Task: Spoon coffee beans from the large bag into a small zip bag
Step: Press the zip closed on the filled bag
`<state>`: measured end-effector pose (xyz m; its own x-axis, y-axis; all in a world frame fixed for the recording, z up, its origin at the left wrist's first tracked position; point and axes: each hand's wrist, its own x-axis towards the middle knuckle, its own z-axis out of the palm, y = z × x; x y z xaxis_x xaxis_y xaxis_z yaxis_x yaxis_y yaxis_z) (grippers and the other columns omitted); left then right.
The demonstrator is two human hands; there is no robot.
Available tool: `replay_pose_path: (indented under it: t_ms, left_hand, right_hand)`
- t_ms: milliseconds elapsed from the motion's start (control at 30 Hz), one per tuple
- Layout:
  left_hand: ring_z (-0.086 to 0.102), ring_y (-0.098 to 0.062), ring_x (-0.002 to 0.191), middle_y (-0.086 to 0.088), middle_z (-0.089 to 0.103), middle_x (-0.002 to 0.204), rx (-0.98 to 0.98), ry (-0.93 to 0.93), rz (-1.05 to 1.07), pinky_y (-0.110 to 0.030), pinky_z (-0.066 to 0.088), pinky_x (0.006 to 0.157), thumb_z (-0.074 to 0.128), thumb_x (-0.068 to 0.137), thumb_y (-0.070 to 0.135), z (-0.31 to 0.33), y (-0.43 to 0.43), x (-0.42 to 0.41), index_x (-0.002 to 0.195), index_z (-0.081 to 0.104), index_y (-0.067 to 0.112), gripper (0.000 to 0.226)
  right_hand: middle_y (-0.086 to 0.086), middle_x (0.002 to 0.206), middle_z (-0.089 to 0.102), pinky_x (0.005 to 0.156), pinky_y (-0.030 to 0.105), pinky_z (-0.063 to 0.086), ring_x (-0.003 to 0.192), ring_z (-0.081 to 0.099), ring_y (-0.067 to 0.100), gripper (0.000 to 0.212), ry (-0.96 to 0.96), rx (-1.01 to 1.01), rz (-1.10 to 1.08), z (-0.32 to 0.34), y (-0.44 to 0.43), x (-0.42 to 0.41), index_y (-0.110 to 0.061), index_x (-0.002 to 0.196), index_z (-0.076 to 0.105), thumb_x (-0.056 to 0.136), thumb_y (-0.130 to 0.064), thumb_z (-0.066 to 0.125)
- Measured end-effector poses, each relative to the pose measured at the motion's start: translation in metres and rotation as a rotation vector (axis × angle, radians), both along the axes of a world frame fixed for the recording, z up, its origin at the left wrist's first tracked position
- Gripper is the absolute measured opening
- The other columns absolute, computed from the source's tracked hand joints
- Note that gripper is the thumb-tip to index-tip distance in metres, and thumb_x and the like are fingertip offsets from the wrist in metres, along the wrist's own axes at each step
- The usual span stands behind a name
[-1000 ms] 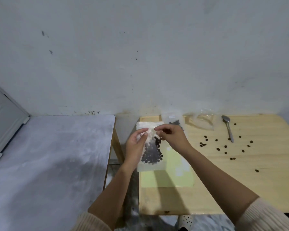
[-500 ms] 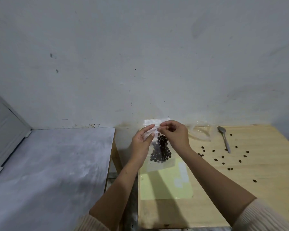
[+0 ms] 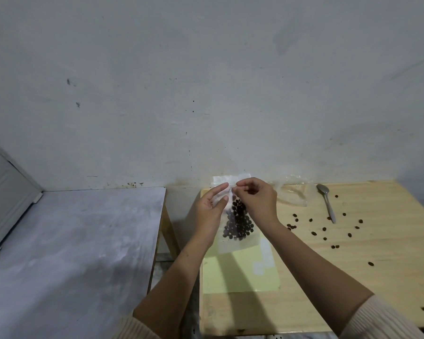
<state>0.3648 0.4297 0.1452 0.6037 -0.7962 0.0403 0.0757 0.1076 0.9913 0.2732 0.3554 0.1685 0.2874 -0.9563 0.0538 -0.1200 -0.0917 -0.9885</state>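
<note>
Sealing the filled bag over the bench [image 3: 389, 253].
Spooning looks done, and closing remains. Nearest lies one yellow sheet [image 3: 240, 277]. Above it both grips pinch the one small zip bag [image 3: 238, 223]: left hand [image 3: 212, 209] at its side, right hand [image 3: 257, 201] at the zip. Beyond are roughly eighteen loose beans [image 3: 313, 233], one spoon [image 3: 326, 201] and one clear bag [image 3: 293, 195].

Setting: a plain room of a home, used as an improvised work spot. Evidence: a bare painted wall [image 3: 206, 81], stained and speckled along its base; a small unfinished wooden table [image 3: 353, 277] pushed against it; a grey slab surface [image 3: 71, 253], smeared with pale dust, just beside the table; and a white panelled door [image 3: 5, 192] at the left edge. On the table lie household items: a metal spoon [image 3: 326, 201], loose coffee beans [image 3: 313, 233] and a yellow sheet [image 3: 240, 272].
</note>
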Motion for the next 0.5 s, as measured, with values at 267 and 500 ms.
replay_pose_path:
  t_ms: [267,500]
  left_hand:
    - [0.060,0.005,0.102,0.009,0.069,0.105,-0.026,0.113,0.060,-0.009,0.047,0.080,0.058,0.087,-0.004,0.003,-0.002,-0.008,0.099,0.069,0.023,0.031]
    - [0.063,0.002,0.092,-0.006,0.067,0.111,0.000,0.201,0.081,-0.005,0.045,0.071,0.066,0.084,0.008,0.002,-0.016,-0.008,0.101,0.071,0.015,0.019]
  right_hand:
    - [0.003,0.090,0.060,0.061,0.018,0.045,0.068,0.060,0.010,0.030,0.134,-0.109,-0.007,0.000,-0.003,-0.006,-0.016,0.083,0.059,0.066,-0.021,0.083]
    - [0.004,0.092,0.060,0.064,0.016,0.043,0.079,0.057,0.012,0.065,0.217,0.048,0.119,0.009,-0.035,-0.023,-0.017,0.106,0.047,0.057,-0.031,0.089]
